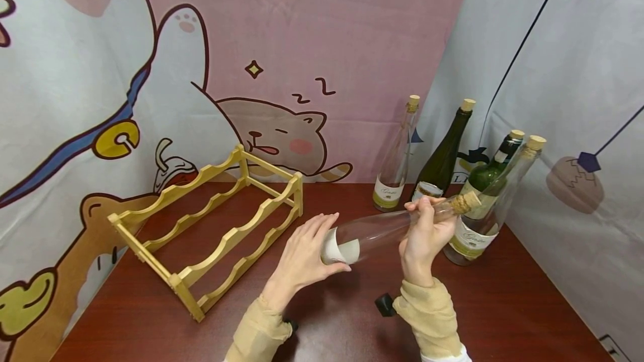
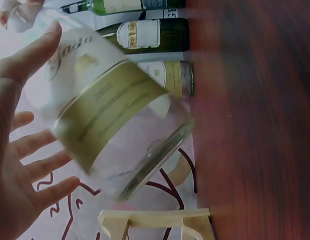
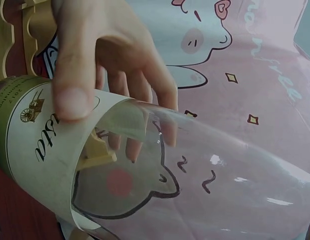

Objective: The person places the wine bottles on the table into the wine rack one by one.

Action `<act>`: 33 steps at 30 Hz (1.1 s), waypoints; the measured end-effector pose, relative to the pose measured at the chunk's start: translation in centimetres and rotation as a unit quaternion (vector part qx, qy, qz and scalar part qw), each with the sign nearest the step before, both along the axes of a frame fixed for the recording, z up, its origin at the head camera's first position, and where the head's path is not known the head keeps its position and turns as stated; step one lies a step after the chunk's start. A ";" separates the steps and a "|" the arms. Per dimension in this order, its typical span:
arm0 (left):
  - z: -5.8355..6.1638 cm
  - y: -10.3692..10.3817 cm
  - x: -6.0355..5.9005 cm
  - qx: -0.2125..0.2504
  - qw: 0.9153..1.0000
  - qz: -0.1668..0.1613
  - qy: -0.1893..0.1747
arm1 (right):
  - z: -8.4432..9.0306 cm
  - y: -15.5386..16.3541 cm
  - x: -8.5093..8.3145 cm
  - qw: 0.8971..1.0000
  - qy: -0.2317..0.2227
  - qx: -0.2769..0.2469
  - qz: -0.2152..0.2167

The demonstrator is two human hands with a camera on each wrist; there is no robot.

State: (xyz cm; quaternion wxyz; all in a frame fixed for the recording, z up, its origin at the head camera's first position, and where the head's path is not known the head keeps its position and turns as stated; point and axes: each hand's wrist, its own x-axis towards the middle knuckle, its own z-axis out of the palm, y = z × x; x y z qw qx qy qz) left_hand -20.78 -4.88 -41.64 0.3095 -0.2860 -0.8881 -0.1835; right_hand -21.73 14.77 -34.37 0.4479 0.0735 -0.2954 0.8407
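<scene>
A clear glass bottle (image 1: 382, 230) with a white and olive label is held tilted above the table, its corked neck up to the right. My right hand (image 1: 426, 236) grips it around the neck, just below the cork (image 1: 465, 203). At the base end is my left hand (image 1: 304, 253), its thumb along the label (image 3: 49, 130) and its fingers extended behind the glass. In the left wrist view those fingers (image 2: 39, 145) are spread and fairly straight, while the bottle's base (image 2: 155, 162) points down to the right.
A wooden bottle rack (image 1: 185, 295) with scalloped rails stands on the red-brown table (image 1: 352, 323) at left. Behind and beside my right hand stand corked bottles: one clear (image 1: 387, 194), one dark green (image 1: 443, 155), one green (image 1: 495, 175), another clear (image 1: 473, 242). A cartoon cloth (image 1: 362, 43) hangs behind.
</scene>
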 end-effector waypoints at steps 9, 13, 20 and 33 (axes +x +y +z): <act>-0.5 1.1 0.2 -0.013 1.000 0.000 0.006 | 0.0 -0.2 0.2 1.000 0.012 -0.007 0.003; -0.7 1.5 0.2 -0.015 1.000 0.002 0.016 | -0.1 -0.2 0.1 1.000 0.012 -0.001 -0.005; -1.0 1.8 0.2 -0.011 0.999 0.015 0.035 | -0.3 -0.1 -0.1 1.000 0.000 -0.009 -0.004; -1.1 1.9 0.1 0.015 0.996 0.050 0.077 | -0.4 -0.5 -0.1 0.999 0.015 -0.040 0.024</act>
